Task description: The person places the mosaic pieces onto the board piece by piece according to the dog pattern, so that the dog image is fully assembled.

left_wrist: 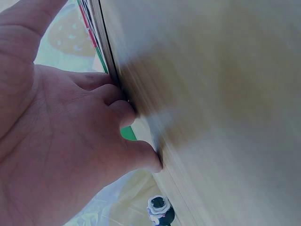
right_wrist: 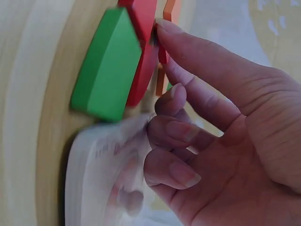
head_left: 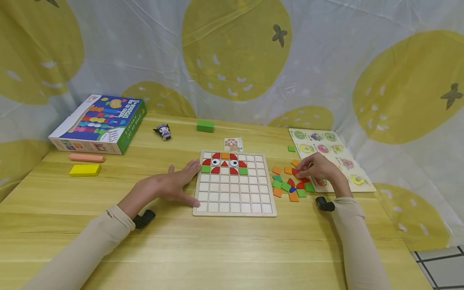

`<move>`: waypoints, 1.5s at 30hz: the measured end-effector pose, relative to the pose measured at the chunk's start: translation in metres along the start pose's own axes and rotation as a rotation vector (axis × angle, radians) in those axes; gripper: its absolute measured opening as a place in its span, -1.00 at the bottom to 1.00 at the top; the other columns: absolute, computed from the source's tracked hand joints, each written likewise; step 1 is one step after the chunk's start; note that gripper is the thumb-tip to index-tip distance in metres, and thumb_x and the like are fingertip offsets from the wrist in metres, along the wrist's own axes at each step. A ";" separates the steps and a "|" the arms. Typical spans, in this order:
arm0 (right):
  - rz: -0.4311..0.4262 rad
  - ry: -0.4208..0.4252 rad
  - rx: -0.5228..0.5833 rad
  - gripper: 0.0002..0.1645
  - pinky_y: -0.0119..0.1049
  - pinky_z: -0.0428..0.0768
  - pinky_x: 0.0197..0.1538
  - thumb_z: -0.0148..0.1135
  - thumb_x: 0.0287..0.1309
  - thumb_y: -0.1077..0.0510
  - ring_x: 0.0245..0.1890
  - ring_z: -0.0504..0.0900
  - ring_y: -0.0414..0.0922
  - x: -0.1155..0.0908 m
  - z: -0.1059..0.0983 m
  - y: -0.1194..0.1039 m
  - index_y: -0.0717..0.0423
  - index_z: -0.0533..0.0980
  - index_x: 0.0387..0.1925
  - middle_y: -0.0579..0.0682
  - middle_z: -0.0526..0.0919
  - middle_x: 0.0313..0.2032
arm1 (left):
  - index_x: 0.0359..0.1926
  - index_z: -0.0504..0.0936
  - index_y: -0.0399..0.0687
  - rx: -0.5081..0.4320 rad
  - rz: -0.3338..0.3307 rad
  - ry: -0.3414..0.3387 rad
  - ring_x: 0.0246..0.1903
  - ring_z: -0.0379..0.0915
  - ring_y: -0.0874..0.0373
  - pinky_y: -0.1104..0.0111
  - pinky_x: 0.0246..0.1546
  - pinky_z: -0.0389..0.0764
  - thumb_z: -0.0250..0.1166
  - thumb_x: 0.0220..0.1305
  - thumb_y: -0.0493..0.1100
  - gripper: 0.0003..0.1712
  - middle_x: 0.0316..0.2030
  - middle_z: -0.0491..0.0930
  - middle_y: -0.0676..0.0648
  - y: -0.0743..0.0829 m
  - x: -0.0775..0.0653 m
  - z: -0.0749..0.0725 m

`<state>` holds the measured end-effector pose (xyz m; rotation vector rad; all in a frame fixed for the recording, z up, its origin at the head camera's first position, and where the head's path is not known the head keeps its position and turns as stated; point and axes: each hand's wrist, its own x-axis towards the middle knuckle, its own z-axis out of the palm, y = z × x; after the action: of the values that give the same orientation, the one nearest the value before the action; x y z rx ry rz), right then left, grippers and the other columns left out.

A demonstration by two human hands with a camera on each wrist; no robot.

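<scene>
A wooden grid board (head_left: pixel 214 197) lies flat, its upper rows holding red, green and orange pieces and two eye pieces (head_left: pixel 215 162). My left hand (head_left: pixel 175 185) spreads along its left edge, thumb near the lower corner and fingers near the upper part; in the left wrist view, the fingers (left_wrist: pixel 124 113) touch the edge. To the right, my right hand (head_left: pixel 319 167) is over a loose pile of tiles. Its thumb and forefinger pinch a red quarter-round tile (head_left: pixel 295 172). Green (right_wrist: pixel 106 70) and red tiles lie close by in the right wrist view.
A small pattern card (head_left: pixel 233 144) lies behind the board. A wooden fruit puzzle (head_left: pixel 348 163) is partly under the right hand. Further left are a toy box (head_left: pixel 98 123), a figurine (head_left: pixel 164 131), a green block (head_left: pixel 205 126), a yellow block (head_left: pixel 85 170) and an orange stick (head_left: pixel 87 157).
</scene>
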<state>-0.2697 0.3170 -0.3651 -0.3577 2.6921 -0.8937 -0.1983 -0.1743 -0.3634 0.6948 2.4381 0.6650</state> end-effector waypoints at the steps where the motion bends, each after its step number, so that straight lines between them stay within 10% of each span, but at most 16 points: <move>1: -0.002 -0.009 -0.005 -0.73 -0.37 0.47 -0.42 0.62 0.21 0.20 -0.43 0.47 -0.16 0.001 0.000 -0.001 0.33 0.77 -0.18 0.03 0.68 -0.37 | 0.72 -0.19 -0.35 -0.002 0.001 0.001 0.71 -0.50 -0.29 -0.45 0.51 -0.48 0.52 0.32 0.26 0.41 0.73 -0.37 -0.33 0.000 0.000 0.000; 20: -0.110 0.047 0.100 -0.77 -0.25 0.64 -0.39 0.47 0.39 0.21 -0.47 0.59 0.05 0.006 0.009 -0.023 0.30 0.78 -0.04 0.18 0.84 -0.26 | 0.72 -0.19 -0.36 0.005 0.012 0.002 0.70 -0.50 -0.31 -0.48 0.50 -0.48 0.53 0.31 0.26 0.42 0.72 -0.37 -0.35 -0.001 0.000 0.000; 33: -0.262 -0.175 0.256 -0.78 -0.31 0.71 -0.17 0.44 0.36 0.33 -0.28 0.69 -0.05 0.024 0.043 -0.080 0.31 0.75 0.00 0.14 0.80 -0.18 | 0.72 -0.20 -0.36 0.009 0.021 0.004 0.70 -0.50 -0.30 -0.48 0.50 -0.47 0.52 0.32 0.26 0.42 0.73 -0.37 -0.34 -0.002 0.002 0.001; 45: -0.478 -0.319 0.170 -0.93 -0.32 0.64 -0.33 0.49 0.33 0.30 -0.37 0.70 0.01 0.049 0.078 -0.138 0.20 0.81 -0.18 0.03 0.83 -0.32 | 0.71 -0.20 -0.37 0.010 0.014 0.003 0.70 -0.49 -0.31 -0.47 0.50 -0.47 0.52 0.32 0.25 0.41 0.72 -0.37 -0.34 0.000 0.000 0.000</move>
<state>-0.2687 0.1525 -0.3497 -1.0364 2.2513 -1.0727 -0.1984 -0.1740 -0.3636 0.7161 2.4431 0.6601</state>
